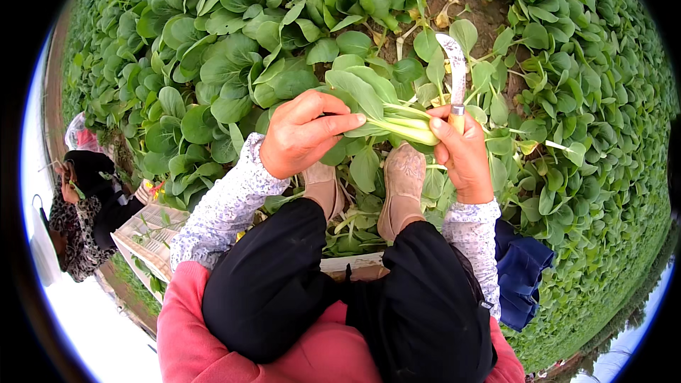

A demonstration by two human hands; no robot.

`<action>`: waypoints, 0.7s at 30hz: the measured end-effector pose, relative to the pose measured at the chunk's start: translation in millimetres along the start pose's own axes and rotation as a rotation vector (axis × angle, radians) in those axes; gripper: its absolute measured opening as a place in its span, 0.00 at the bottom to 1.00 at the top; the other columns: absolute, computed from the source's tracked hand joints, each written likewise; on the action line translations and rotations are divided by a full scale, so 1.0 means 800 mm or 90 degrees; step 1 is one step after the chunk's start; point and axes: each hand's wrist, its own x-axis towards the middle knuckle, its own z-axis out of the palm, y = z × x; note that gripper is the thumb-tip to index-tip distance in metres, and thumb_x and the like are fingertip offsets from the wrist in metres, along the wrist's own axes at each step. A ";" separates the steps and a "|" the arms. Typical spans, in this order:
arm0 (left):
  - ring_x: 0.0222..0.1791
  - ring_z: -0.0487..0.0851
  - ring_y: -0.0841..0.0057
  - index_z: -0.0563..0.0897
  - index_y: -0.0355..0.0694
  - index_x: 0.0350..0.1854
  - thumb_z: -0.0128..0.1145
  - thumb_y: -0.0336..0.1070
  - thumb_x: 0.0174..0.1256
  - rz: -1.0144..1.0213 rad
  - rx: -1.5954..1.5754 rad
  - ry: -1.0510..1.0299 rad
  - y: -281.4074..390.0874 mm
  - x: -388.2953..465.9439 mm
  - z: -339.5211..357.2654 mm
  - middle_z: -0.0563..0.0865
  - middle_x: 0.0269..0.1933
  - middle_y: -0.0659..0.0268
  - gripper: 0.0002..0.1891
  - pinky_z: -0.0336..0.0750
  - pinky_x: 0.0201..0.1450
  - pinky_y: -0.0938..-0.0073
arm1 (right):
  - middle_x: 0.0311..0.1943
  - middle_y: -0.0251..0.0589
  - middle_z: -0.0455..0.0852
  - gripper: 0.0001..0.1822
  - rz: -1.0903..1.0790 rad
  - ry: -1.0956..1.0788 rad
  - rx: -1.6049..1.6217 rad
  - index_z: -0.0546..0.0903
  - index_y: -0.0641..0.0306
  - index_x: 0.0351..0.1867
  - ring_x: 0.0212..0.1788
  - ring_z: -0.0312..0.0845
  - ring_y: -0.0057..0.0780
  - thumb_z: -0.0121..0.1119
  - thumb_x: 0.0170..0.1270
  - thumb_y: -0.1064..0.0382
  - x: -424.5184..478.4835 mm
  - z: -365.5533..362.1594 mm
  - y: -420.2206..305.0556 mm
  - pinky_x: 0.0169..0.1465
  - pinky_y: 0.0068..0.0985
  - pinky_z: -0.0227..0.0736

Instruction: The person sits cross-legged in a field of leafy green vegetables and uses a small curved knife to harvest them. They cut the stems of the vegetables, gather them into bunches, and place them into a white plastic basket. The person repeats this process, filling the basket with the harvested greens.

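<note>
My right hand (462,151) grips a small curved harvesting knife (456,72), its blade upright and its wooden handle in the palm. The same hand pinches the pale stem end of a cut bok choy (404,125), which lies sideways between my hands. At the leafy end is my left hand (306,130), its thumb and fingertips close together against the leaves. Whether a leaf is pinched there is hidden. Beneath my hands are my two shoes, among low leaves and loose stalks (351,218).
Dense bok choy plants (234,53) spread ahead and to both sides. Bare soil (479,16) shows beyond the knife. A white plastic crate (146,234) stands at my left, with another person (80,213) past it. Dark blue cloth (521,276) lies by my right side.
</note>
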 end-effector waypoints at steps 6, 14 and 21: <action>0.35 0.82 0.69 0.85 0.40 0.42 0.64 0.18 0.36 -0.024 -0.020 0.006 0.006 0.002 0.010 0.83 0.52 0.59 0.23 0.78 0.35 0.74 | 0.27 0.33 0.82 0.09 -0.063 0.167 0.183 0.78 0.63 0.38 0.15 0.65 0.12 0.65 0.60 0.66 0.005 -0.014 0.010 0.18 0.12 0.60; 0.28 0.78 0.73 0.85 0.39 0.41 0.63 0.22 0.38 0.092 0.082 0.015 0.006 0.003 0.006 0.81 0.56 0.58 0.21 0.75 0.29 0.76 | 0.23 0.27 0.78 0.15 0.044 -0.011 -0.105 0.81 0.65 0.42 0.15 0.64 0.11 0.68 0.58 0.60 -0.010 -0.008 -0.003 0.20 0.14 0.58; 0.26 0.76 0.73 0.84 0.40 0.41 0.62 0.28 0.39 0.188 0.109 -0.015 0.009 0.001 0.007 0.80 0.58 0.58 0.19 0.74 0.26 0.77 | 0.23 0.29 0.77 0.09 -0.015 0.139 0.071 0.77 0.63 0.40 0.15 0.63 0.12 0.64 0.61 0.66 -0.005 -0.002 0.017 0.18 0.14 0.57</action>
